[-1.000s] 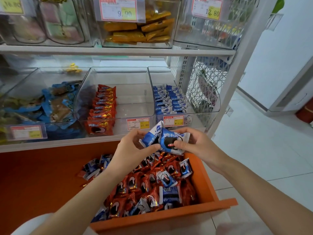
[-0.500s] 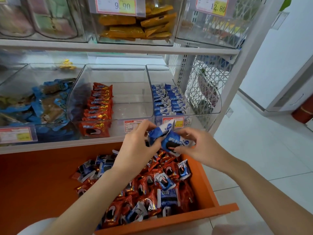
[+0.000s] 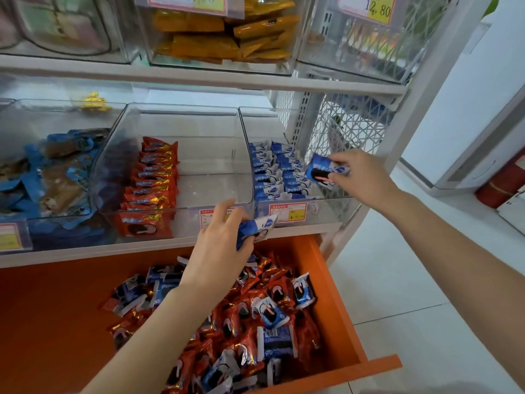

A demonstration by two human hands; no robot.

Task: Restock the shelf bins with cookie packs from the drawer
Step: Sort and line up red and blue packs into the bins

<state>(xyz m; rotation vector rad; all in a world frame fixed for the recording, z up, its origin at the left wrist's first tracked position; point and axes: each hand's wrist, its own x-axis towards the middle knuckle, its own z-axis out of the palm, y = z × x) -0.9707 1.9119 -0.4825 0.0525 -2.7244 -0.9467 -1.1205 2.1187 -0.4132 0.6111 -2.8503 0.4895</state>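
A blue foil cookie pack, pinched by the right hand, is now raised over the clear plastic bin, likely for placing; a second pack is gripped by the left hand above the orange drawer.

The middle bin is open on top, its right half bare beside the red packs; the upper shelf caps the room above. In the right bin, blue packs fill the left, and the mesh panel walls its right side.
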